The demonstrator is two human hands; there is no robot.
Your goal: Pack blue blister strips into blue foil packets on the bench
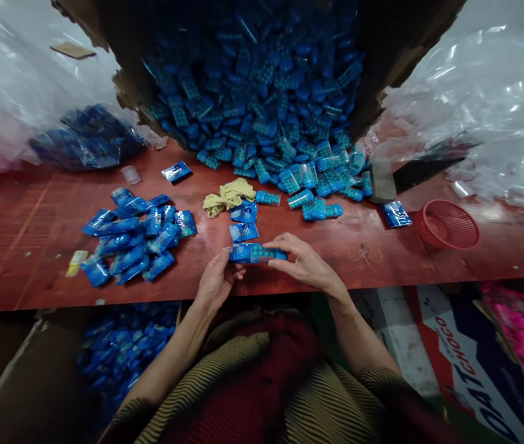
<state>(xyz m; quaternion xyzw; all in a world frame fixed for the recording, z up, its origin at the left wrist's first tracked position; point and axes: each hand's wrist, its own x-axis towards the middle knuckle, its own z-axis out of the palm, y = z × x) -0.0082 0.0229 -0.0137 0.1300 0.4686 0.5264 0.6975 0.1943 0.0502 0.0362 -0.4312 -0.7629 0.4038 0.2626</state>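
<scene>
The left hand (218, 280) pinched a blue printed sachet (242, 253) between thumb and fingers, above the near part of the red wooden table (25, 246). The right hand (305, 262) gripped a clear container of blue beads (268, 253) around its right end, using thumb and fingers. The container's left end met the sachet; how deep it went inside, I could not tell. Two flat sachets (244, 232) lay just beyond, near a yellow cloth (229, 197). To the left was a pile of packets (134, 237).
</scene>
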